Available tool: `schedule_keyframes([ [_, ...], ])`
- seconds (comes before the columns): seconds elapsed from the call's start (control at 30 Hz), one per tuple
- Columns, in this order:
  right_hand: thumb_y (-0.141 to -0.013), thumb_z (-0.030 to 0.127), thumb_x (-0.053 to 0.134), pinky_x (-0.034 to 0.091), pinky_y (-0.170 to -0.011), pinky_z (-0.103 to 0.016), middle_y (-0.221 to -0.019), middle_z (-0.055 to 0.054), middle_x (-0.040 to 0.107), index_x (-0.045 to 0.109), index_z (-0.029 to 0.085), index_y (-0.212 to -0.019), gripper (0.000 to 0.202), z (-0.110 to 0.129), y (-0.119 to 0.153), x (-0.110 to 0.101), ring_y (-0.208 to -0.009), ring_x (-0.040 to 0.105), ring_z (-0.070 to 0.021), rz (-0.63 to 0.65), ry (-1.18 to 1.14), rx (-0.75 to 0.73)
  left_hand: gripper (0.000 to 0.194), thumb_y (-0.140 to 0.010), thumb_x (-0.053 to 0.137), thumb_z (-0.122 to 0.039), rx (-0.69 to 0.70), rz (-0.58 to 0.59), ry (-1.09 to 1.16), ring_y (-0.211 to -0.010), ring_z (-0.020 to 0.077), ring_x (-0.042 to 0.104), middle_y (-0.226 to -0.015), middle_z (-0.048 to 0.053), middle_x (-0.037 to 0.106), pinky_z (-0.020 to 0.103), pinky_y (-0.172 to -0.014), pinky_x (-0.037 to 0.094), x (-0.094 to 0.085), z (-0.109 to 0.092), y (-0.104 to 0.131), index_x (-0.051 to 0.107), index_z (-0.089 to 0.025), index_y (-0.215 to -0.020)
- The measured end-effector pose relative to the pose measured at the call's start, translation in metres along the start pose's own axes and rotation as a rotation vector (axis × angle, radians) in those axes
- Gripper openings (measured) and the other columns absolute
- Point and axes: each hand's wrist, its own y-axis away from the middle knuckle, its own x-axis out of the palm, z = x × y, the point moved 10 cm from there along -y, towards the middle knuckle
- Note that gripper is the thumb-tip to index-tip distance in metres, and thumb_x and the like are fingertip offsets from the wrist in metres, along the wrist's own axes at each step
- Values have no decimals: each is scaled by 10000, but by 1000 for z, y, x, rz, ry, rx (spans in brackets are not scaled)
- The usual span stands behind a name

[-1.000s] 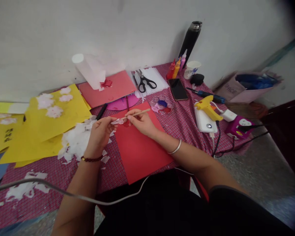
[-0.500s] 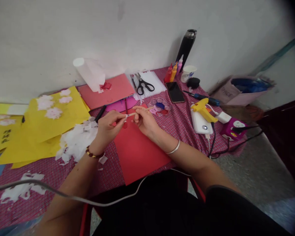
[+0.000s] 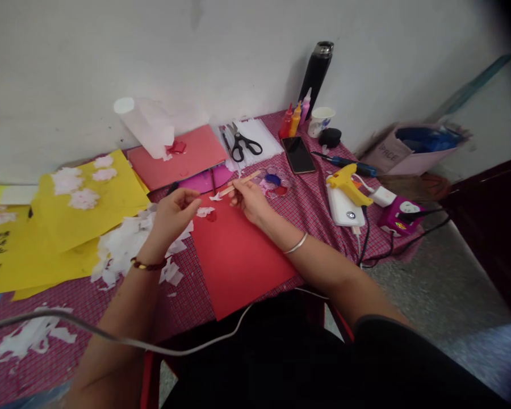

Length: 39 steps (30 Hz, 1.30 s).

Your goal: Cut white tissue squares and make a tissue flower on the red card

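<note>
Head view: two hands work over one red paper sheet point(image 3: 238, 250) lying on a red checked tablecloth point(image 3: 315, 204). The right hand point(image 3: 249, 200) has its fingers pinched around one wooden stick point(image 3: 239, 184), which points toward 2 o'clock; a small white paper scrap point(image 3: 215, 197) sits at the stick's lower end. The left hand point(image 3: 172, 213), at 9 o'clock from the right, hovers with fingers loosely curled and holds nothing. One white cut-out point(image 3: 204, 211) and one small red piece point(image 3: 212, 216) lie on the sheet between the hands.

At 12 o'clock from the right hand lies one pair of black scissors point(image 3: 242, 145); at 1 o'clock one paint palette point(image 3: 273, 183), one phone point(image 3: 298, 154), three paint bottles point(image 3: 295, 118), one paper cup point(image 3: 319, 121) and one black flask point(image 3: 314, 74). At 3 o'clock rests one yellow glue gun point(image 3: 347, 182). At 9 o'clock lie yellow paper sheets point(image 3: 80, 210) and a heap of white paper scraps point(image 3: 123, 250).
</note>
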Motion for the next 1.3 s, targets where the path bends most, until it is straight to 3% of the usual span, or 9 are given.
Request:
schedule_keyframes([
  [0.13,-993,198,513,400,-448,-179,-529,71,560,582,171,-797,209,1,-9,-12,-405,463,-63,-50,57,-27,193,-791,629,-359,123,73,-414,-706,201,589,-796,56,680,313,-647,419,17,10,-5,700,-196,-867],
  [0.27,-973,229,561,398,-445,-169,-534,68,566,580,173,-791,191,3,-12,-13,-420,475,-58,-24,149,-83,137,-771,609,-310,119,109,-551,-742,223,579,-784,66,669,332,-662,386,35,10,-13,683,-199,-740],
  [0.37,-945,288,614,402,-463,-174,-550,62,569,580,180,-782,198,3,-14,-10,-448,490,-63,12,248,-146,105,-729,584,-254,31,100,-522,-693,206,562,-722,46,654,317,-622,358,38,18,-18,633,-202,-651],
  [0.5,-939,287,612,421,-521,-196,-599,48,585,575,190,-779,191,1,-17,1,-505,511,-79,86,380,-230,126,-704,586,-278,-70,42,-455,-586,179,522,-606,10,600,302,-562,319,28,36,-20,564,-211,-601],
  [0.7,-948,219,544,440,-617,-223,-680,30,588,562,201,-773,177,-4,-19,18,-601,537,-101,186,529,-326,116,-670,568,-290,-115,57,-256,-540,169,513,-556,-1,574,292,-532,338,24,56,-24,541,-218,-584],
  [1.3,-975,257,474,393,-732,-267,-796,-17,624,589,175,-901,159,-5,-4,45,-764,571,-156,289,1043,-452,83,-642,577,-265,-141,55,-182,-531,143,490,-554,-14,572,272,-526,334,21,62,-28,588,-198,-595],
])
